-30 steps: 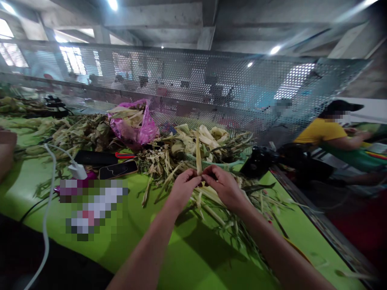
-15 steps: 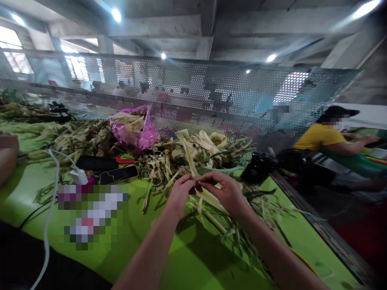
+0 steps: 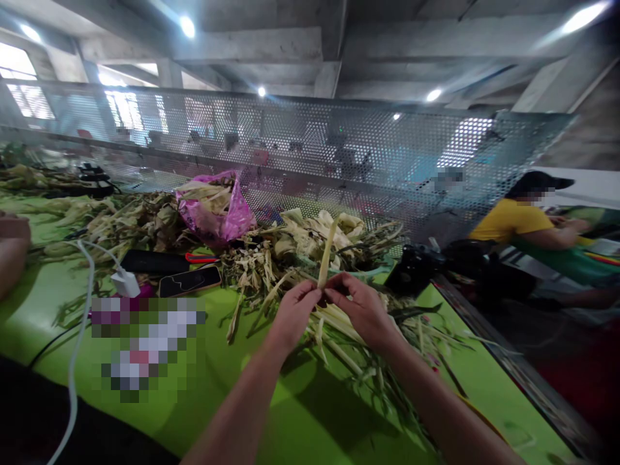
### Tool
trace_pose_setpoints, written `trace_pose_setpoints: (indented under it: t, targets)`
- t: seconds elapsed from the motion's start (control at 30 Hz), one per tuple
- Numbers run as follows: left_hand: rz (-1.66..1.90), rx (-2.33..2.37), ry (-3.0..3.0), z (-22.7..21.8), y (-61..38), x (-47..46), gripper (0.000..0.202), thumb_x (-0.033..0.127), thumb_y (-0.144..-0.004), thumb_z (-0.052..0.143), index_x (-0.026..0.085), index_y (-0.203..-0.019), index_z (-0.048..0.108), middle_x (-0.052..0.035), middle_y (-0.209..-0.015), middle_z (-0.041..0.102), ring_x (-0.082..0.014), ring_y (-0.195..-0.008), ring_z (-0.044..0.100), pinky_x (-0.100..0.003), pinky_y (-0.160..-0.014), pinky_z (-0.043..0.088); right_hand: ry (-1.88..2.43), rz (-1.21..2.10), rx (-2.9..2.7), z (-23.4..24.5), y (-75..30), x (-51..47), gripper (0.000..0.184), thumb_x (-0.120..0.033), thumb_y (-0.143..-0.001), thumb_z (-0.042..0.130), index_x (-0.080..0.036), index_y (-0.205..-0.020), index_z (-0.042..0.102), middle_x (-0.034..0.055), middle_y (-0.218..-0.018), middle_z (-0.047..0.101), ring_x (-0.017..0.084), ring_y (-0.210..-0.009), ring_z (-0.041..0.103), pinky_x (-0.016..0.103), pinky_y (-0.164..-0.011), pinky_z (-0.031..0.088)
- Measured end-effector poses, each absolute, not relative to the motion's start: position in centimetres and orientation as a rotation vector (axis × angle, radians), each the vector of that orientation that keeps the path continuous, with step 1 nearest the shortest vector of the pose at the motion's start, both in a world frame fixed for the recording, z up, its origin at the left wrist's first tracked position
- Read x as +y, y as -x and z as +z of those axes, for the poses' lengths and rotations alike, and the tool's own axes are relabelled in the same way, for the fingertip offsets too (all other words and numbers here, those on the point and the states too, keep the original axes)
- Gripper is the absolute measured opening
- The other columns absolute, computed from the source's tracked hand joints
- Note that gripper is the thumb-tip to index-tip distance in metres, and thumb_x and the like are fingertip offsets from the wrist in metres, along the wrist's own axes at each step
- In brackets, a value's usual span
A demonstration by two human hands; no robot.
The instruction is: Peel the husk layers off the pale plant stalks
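My left hand [image 3: 293, 314] and my right hand [image 3: 361, 308] meet fingertip to fingertip over a green table [image 3: 310, 413]. Together they pinch a pale dry leaf strip [image 3: 327, 253] that stands up almost vertically from my fingers. Just beyond and under my hands lies a heap of dried husk-like leaves and stalks [image 3: 310, 248]. Loose strips spread out on the table below my right hand.
A pink plastic bag [image 3: 216, 206] full of leaves sits behind the heap. Two phones [image 3: 190, 281] and a white charger with cable [image 3: 124, 282] lie at the left. A perforated metal screen [image 3: 310, 148] runs behind. A person in a yellow shirt [image 3: 516, 216] sits at the right; another person's hand [image 3: 12, 242] is at the far left.
The strip in my fingers swung from leaning left back to nearly upright, and my fingertips closed together again. The heap and phones have not moved.
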State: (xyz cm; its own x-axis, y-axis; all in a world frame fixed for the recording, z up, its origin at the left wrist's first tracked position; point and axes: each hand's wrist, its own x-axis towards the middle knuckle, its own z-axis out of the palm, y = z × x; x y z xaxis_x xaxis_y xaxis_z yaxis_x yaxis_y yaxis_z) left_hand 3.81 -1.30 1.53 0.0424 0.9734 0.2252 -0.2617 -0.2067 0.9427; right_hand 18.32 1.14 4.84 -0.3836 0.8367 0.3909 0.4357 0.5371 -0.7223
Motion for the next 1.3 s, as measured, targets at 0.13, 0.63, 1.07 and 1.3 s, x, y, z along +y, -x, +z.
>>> trace_pose_setpoints:
  t: [0.13,0.63,1.07,1.3]
  targets:
    - [1.435,0.879,-1.230,1.6,-3.8,-1.3,0.017,0.030,-0.078,0.052,0.019,-0.066,0.051,0.0013,-0.065,0.046,-0.0133,-0.065,0.042,-0.025,-0.064,0.033,1.022,0.748,-1.913,4.7,-18.1,1.2,0.012,-0.031,-0.081,0.059,-0.018,-0.080,0.058,0.0004,-0.071,0.063,0.016,-0.067,0.058,0.028,-0.066,0.046]
    - [1.463,0.931,-1.165,1.2,-3.8,-0.6,0.012,0.028,-0.074,0.058,0.017,-0.074,0.055,0.0006,-0.069,0.052,-0.0127,-0.068,0.048,-0.025,-0.068,0.038,1.107,0.786,-1.875,4.7,-18.2,1.4,0.019,-0.035,-0.078,0.061,-0.016,-0.074,0.061,-0.0017,-0.063,0.052,0.012,-0.059,0.045,0.025,-0.056,0.036]
    - [1.481,0.822,-0.845,0.6,-3.6,-0.6,0.013,0.023,-0.066,0.063,0.015,-0.063,0.053,0.0029,-0.060,0.046,-0.0085,-0.057,0.042,-0.022,-0.058,0.031,0.929,0.580,-1.974,5.6,-18.3,1.0,0.014,-0.031,-0.079,0.065,-0.019,-0.084,0.069,0.0036,-0.079,0.065,0.017,-0.072,0.057,0.027,-0.064,0.044]
    - [1.435,0.712,-0.800,0.9,-3.6,-0.9,0.006,0.017,-0.063,0.062,0.015,-0.063,0.056,0.0019,-0.064,0.050,-0.0084,-0.059,0.044,-0.021,-0.059,0.034,0.896,0.413,-2.104,5.3,-18.4,1.1,0.009,-0.027,-0.082,0.062,-0.020,-0.080,0.068,0.0039,-0.080,0.066,0.018,-0.076,0.058,0.029,-0.068,0.044]
